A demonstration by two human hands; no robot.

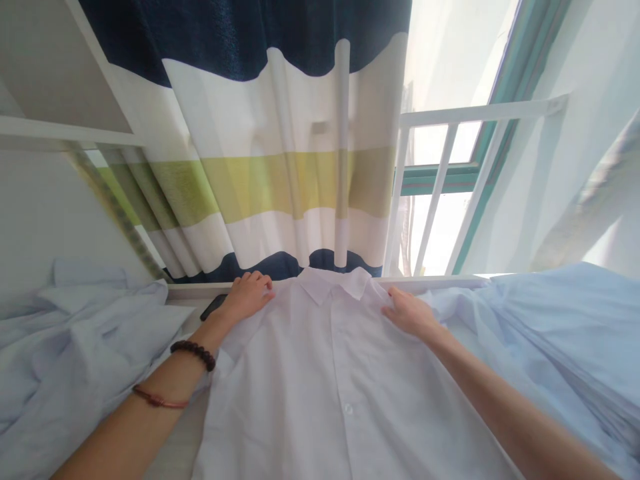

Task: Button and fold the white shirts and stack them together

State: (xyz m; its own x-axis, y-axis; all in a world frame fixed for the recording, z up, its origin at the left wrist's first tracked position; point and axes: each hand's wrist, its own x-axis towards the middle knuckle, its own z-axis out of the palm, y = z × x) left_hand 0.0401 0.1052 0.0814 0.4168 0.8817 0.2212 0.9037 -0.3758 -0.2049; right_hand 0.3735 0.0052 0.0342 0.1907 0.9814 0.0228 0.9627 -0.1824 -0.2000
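A white button-up shirt (300, 380) lies spread front side up, its collar (333, 283) at the far edge of the surface. My left hand (249, 293) is at the shoulder on the left, fingers curled and closed on the fabric. At the opposite shoulder my right hand (407, 310) pinches the cloth between thumb and fingers. A beaded bracelet (194, 352) and a thin reddish band (159, 399) circle my left wrist and forearm. Just behind my left wrist lies a dark flat object (213, 307), partly hidden. The shirt's lower end runs out of view.
Crumpled white cloth (75, 340) is heaped on the left. Light blue garments (565, 333) are piled on the right. Beyond the far edge hangs a striped curtain (280, 180), with a white railing (440, 193) before a green-framed window (445, 177).
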